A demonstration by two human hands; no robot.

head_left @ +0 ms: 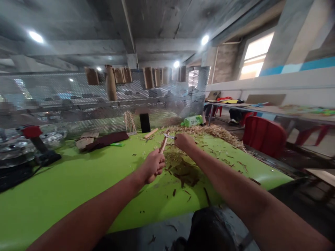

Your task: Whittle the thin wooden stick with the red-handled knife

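1. My left hand point(154, 166) is closed in a fist around a slim pale wooden stick point(164, 143), which rises at a tilt from my fingers, just in front of the heaped pile of pale curly wood shavings point(206, 131).
2. My right hand point(184, 142) is closed too, gripping a small knife with a bright steel blade point(169, 137) (its handle is hidden in my fist). The blade reaches across to the stick's upper part, touching it or just beside it; I cannot tell which.
3. Nearer me than the pile, dark brown wood shavings point(180, 169) lie scattered on the lime-green table top point(65, 198).
4. At the pile's far edge, a green plastic bottle point(193, 121) lies on its side.
5. Left of the pile stand an upright black rectangular block point(144, 122) and a small lattice of thin wooden sticks point(130, 122). Further left are a dark maroon cloth point(104, 141) and a red-and-black tool point(36, 139).
6. Right of the pile, a red plastic chair point(264, 136) stands beyond the table's edge.
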